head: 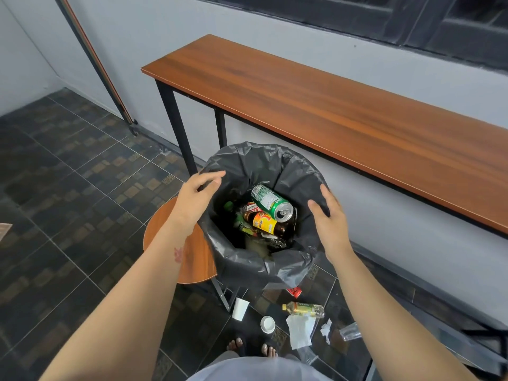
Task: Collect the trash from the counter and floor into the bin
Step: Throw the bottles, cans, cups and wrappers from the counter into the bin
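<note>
- At the bin (275, 154) rim: left hand (196, 196) and right hand (328, 218) flank it, fingers relaxed, grasping nothing.
- Inside the bin: can (270, 202) already collected.
- Below the bin, on the floor: plastic bottle (303, 309), paper cup (240, 309) and tissue (299, 329) remain.
- Next, probably: stoop and grasp one.

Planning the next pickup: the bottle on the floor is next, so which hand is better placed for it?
Right. The bottle lies on the right hand's side of the bin, almost under that forearm; the left hand is across the bin. Both hold nothing.
</note>
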Available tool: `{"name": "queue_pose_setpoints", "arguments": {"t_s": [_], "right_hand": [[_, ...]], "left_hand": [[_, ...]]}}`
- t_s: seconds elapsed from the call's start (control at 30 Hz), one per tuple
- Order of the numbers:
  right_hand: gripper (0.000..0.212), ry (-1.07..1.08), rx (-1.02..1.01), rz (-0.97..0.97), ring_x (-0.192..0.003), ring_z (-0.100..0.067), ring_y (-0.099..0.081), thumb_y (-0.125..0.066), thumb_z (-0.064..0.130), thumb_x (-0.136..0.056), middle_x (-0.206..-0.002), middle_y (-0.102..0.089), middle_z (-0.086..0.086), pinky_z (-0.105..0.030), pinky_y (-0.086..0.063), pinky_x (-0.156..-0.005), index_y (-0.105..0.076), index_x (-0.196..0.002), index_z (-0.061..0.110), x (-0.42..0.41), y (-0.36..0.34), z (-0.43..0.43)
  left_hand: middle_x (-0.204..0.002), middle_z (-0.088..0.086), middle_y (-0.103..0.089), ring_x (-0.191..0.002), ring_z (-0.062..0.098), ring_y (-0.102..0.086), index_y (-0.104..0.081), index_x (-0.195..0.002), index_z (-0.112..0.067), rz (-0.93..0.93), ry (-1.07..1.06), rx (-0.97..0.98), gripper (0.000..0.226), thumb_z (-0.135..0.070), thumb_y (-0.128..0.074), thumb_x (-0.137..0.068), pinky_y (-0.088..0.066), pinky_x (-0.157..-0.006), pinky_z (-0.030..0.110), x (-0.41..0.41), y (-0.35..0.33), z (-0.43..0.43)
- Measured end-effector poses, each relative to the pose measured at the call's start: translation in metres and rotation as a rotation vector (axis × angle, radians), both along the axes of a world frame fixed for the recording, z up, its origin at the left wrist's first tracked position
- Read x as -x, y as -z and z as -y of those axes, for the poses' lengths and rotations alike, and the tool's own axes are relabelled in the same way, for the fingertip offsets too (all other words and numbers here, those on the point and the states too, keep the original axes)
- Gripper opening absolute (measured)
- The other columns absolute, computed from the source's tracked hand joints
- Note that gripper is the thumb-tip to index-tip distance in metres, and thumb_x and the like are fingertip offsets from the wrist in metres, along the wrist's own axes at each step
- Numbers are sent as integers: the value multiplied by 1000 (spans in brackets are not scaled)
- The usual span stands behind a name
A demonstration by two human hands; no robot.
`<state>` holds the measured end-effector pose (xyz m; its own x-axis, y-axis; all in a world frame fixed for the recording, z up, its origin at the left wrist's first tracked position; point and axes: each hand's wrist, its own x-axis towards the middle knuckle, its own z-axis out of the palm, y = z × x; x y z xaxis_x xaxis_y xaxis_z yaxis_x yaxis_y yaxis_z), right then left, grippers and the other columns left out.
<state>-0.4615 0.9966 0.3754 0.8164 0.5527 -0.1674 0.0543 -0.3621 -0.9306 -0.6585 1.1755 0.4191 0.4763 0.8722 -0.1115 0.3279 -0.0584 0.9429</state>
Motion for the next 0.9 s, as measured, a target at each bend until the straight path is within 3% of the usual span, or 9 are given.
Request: {"name": "queue_pose_setpoints", "arguments": {"t_s": [0.1, 0.23, 0.57, 0.9], "right_hand": [[55, 11, -30, -35, -142, -12, -31, -59, 31, -96, -156, -32, 11, -37, -27, -116, -39, -146, 38, 0, 1, 0], [56, -1, -55, -82, -143, -14, -29, -60, 33, -95, -157, -29, 9, -41, -28, -116, -38, -146, 40, 2, -2, 2], [57, -37, -114, -85, -141, -8, -30, -61, 32, -95, -156, -29, 13, -36, -27, -114, -37, -146, 42, 9, -6, 46], [55, -21, -159, -42, -133, 0, -33, -61, 29, -95, -154, -34, 14, -23, -27, -106, -41, -145, 39, 68, 6, 141]], "left_hand": [[-145, -6, -42, -136, 4, -28, -64, -122, -35, -36, -48, -33, 27, -26, -55, -99, -20, -106, 22, 3, -1, 19], [-156, -4, -29, -145, 16, -22, -53, -136, -36, -72, -181, -4, 37, -30, -53, -99, -20, -114, 35, -3, -5, 39], [-156, -7, -29, -144, 16, -25, -44, -143, -37, -15, -271, 5, 46, -32, -55, -98, -22, -114, 37, 9, 2, 92], [-155, -6, -34, -143, 11, -27, -48, -142, -34, 75, -272, -12, 46, -28, -58, -97, -23, -118, 35, 72, 30, 183]]}}
